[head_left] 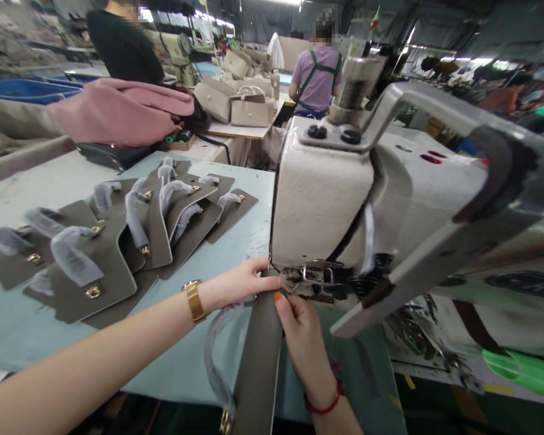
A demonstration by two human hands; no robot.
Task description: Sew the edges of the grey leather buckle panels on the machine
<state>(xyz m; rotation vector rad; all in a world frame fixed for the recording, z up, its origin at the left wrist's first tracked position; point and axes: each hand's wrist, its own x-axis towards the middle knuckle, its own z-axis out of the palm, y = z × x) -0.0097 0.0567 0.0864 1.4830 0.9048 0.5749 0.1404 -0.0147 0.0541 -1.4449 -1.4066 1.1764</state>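
Note:
A grey-brown leather flap piece [258,356] hangs over the table's front edge, its top end pushed under the needle area of a cream sewing machine [326,199]. My left hand [236,284], with a gold watch on the wrist, presses the piece's upper left corner beside the presser foot. My right hand [301,338], a red cord on its wrist, pinches the piece's right edge just below the foot. A strip of grey protective film [215,362] dangles from the piece.
Several matching flap pieces with gold clasps [113,241] lie overlapped on the light blue table [22,326] to the left. A pink bag [118,112] sits behind them. Two people work at far tables with beige bags [245,103].

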